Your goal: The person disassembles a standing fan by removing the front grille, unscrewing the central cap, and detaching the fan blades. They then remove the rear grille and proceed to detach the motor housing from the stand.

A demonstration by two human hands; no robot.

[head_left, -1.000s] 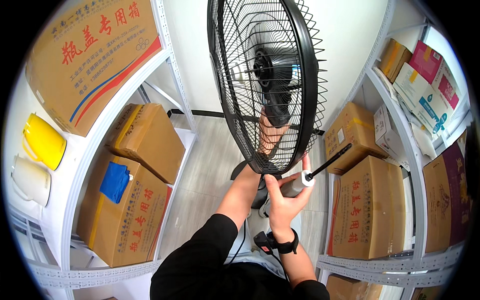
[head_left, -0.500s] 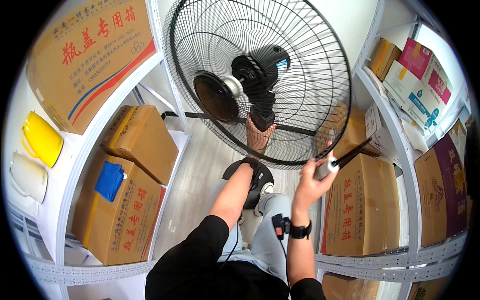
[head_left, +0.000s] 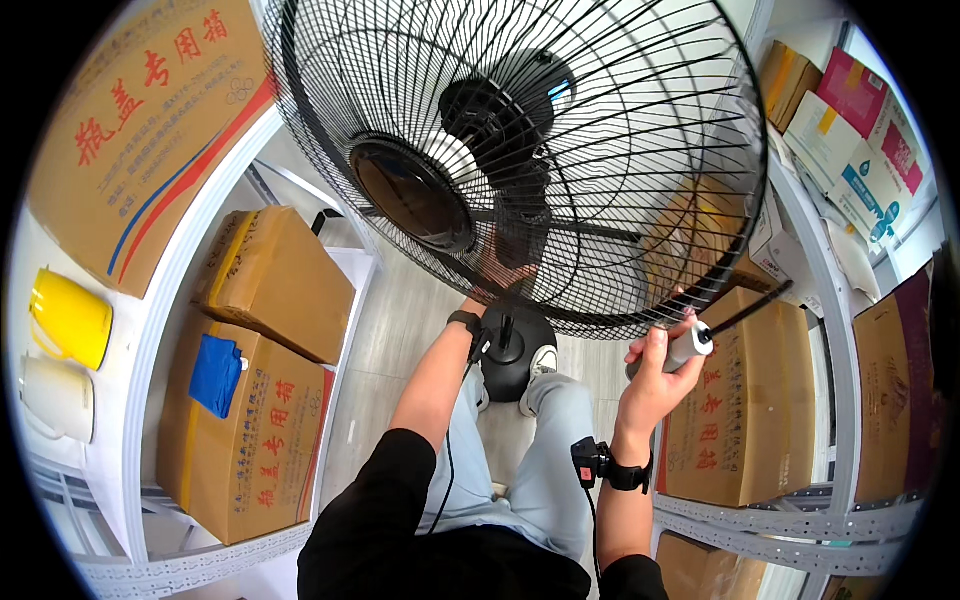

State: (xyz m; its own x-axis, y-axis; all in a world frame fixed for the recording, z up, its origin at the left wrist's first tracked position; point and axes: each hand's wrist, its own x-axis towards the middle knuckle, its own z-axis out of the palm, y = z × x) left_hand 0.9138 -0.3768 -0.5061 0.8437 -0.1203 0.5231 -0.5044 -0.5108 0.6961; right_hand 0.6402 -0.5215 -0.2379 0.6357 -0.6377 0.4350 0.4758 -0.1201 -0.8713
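Pale grey flooring (head_left: 375, 375) is running between two metal racks, the left rack (head_left: 205, 220) and the right rack (head_left: 845, 420) both carrying brown cartons. Black fan (head_left: 505, 125) is occupying the upper centre, its wire cage spreading between the racks and its round dark hub cover (head_left: 412, 193) facing left and toward the wearer. Left hand (head_left: 508, 262) is showing only through the wires; it is gripping the fan's neck (head_left: 523, 225) below the motor, though individual finger positions are not reading clearly. Right hand (head_left: 660, 375) is clamping a grey-and-white cylindrical tool (head_left: 688, 345), thumb and fingers wrapped about its body, just beside the lower right rim of the cage. Whether those fingers are touching the rim cannot be told. Black shaft (head_left: 750, 310) is projecting from the tool, slanting up and to the right. Round black base (head_left: 512, 378) is resting on the floor near the wearer's shoes, with a short post (head_left: 506, 330) rising from it. Yellow jug (head_left: 72, 318) and white jug (head_left: 58, 398) are standing on the left rack; blue folded item (head_left: 216, 375) is lying on a carton (head_left: 265, 440) there.
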